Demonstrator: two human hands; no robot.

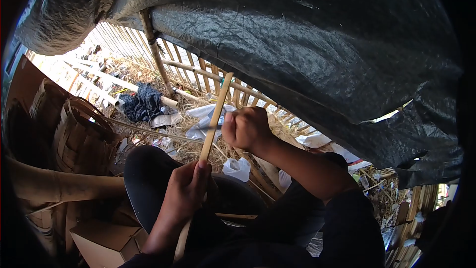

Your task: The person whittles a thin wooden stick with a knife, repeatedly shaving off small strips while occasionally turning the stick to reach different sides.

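A long, flat bamboo strip (216, 119) slants upward in front of me, its lower end passing down beside my lap. My left hand (184, 189) is closed around its lower part, with the thumb pressed along the strip. Across the strip's middle lies the narrow dark blade of a knife (213, 127). My right hand (247, 129) is closed in a fist at the blade's right side, thumb up, and hides the handle. The blade touches the strip or is very near it.
A black tarp (307, 54) hangs low overhead. Beyond stands a bamboo fence (191, 69). Woven baskets (84, 134), a thick bamboo pole (69, 186) and a cardboard box (101, 243) are at my left. Dark cloth (141, 101) and a white plastic bag (237, 169) lie on littered ground.
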